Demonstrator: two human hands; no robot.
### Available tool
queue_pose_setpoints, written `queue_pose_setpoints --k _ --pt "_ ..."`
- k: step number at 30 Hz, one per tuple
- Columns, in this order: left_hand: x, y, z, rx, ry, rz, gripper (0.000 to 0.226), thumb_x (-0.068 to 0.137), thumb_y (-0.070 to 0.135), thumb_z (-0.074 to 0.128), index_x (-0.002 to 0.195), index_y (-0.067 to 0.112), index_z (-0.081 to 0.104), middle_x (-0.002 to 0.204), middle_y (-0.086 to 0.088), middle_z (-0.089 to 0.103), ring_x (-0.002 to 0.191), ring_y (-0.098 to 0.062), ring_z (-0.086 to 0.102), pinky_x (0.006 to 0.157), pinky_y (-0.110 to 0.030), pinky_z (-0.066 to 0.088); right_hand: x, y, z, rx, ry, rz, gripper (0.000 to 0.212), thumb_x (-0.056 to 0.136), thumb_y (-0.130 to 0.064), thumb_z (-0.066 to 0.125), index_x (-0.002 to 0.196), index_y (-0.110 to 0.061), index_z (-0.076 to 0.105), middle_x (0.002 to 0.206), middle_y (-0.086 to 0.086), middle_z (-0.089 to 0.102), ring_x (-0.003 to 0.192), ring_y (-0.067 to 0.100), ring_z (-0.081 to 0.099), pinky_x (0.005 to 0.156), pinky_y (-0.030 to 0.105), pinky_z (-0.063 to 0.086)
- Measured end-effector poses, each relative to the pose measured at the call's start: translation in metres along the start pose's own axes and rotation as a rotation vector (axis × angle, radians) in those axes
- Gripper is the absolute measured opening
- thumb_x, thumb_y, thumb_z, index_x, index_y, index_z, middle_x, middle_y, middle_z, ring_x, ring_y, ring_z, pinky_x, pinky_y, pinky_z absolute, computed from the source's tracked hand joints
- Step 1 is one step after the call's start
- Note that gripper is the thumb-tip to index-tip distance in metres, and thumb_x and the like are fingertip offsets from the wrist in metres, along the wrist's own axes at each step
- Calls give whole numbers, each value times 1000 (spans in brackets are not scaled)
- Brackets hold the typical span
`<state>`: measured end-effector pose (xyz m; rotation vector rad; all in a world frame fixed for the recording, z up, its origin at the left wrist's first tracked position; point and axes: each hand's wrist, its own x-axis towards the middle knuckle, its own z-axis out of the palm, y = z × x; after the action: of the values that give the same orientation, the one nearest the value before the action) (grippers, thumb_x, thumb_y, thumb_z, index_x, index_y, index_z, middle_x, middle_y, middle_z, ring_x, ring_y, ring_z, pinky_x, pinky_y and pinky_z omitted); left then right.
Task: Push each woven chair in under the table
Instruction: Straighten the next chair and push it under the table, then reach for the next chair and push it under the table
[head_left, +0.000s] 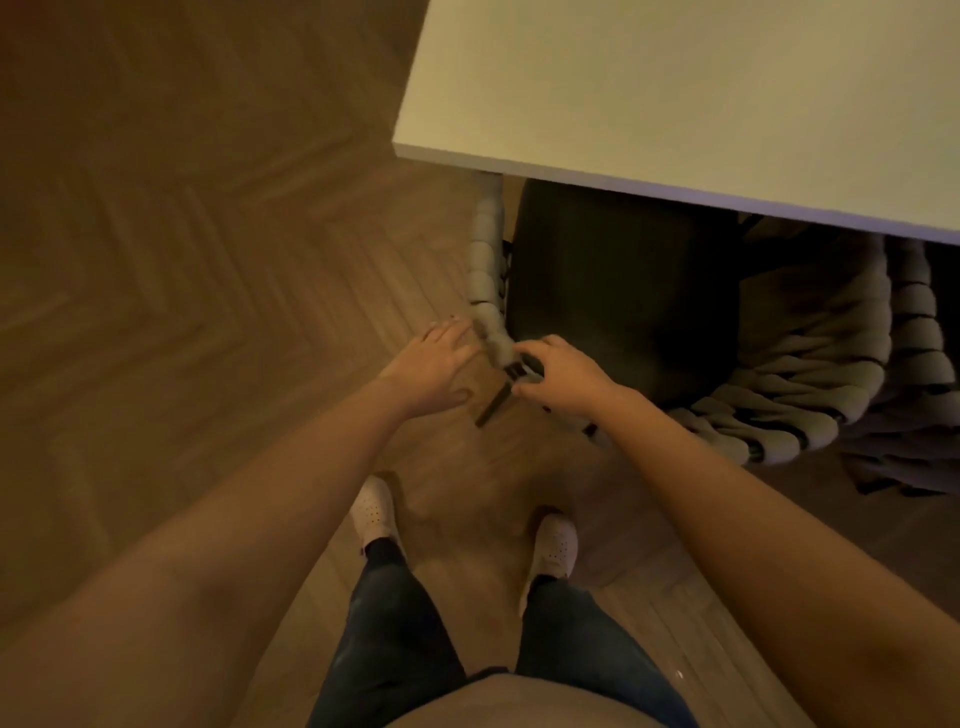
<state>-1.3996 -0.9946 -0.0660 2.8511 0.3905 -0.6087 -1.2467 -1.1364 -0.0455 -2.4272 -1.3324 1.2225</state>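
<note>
The right hand (563, 374) has its fingers curled over the rope-wrapped rim (485, 260) of the woven chair (810, 338) at the rim's left rear bend, with the thumb closing from below, so it holds the rim. The left hand (434, 364) lies with fingers straight and spread against the outer side of the same bend, pressing rather than gripping. The chair faces the tabletop (675, 93) by its near-left corner. Its dark seat cushion (623, 291) is partly beneath the near edge and its curved back is out over the floor (182, 260). A second woven chair (922, 374) stands just beside it to the right, along the same edge. The frame under the wrapping looks stiff, with a dark leg (493, 405) showing below the hands. The thick cord is soft and should give a sure hold. The chair is probably moderately heavy and may drag on the wood. Both hands at one corner could swing it, and a hold spread across the back would likely push it straighter
</note>
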Motion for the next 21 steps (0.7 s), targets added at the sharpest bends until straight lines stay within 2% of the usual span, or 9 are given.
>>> queue_pose_setpoints --k 4,11,16,21 --pt "-41 -98 -10 -20 -55 -131 68 92 41 57 150 20 28 159 -16 10 146 -30 14 118 -38 14 45 -90 -5 6 32 -13 63 92 -32 63 148 -26 36 152 8 30 133 29 40 107 42 40" --pt "-81 -252 -37 -13 -102 -262 65 90 40 60 147 20 35 159 -18 10 147 -31 12 119 -42 16 124 -210 -17 32 57 55 68 92 -35 63 150 -19 32 152 12 27 131 31 42 107 39 40" --pt "-56 -320 -65 -32 -92 -270 64 91 40 60 147 19 37 159 -18 9 147 -32 10 119 -45 15 177 -262 -35 26 53 57 70 92 -34 63 152 -18 29 153 16 25 130 33 44 106 37 38" --pt "12 -384 -111 -22 -54 -220 63 91 41 59 146 19 38 159 -18 10 147 -32 10 120 -46 13 261 -286 -85 55 121 88 72 90 -33 64 151 -17 30 154 16 25 129 33 45 106 40 40"
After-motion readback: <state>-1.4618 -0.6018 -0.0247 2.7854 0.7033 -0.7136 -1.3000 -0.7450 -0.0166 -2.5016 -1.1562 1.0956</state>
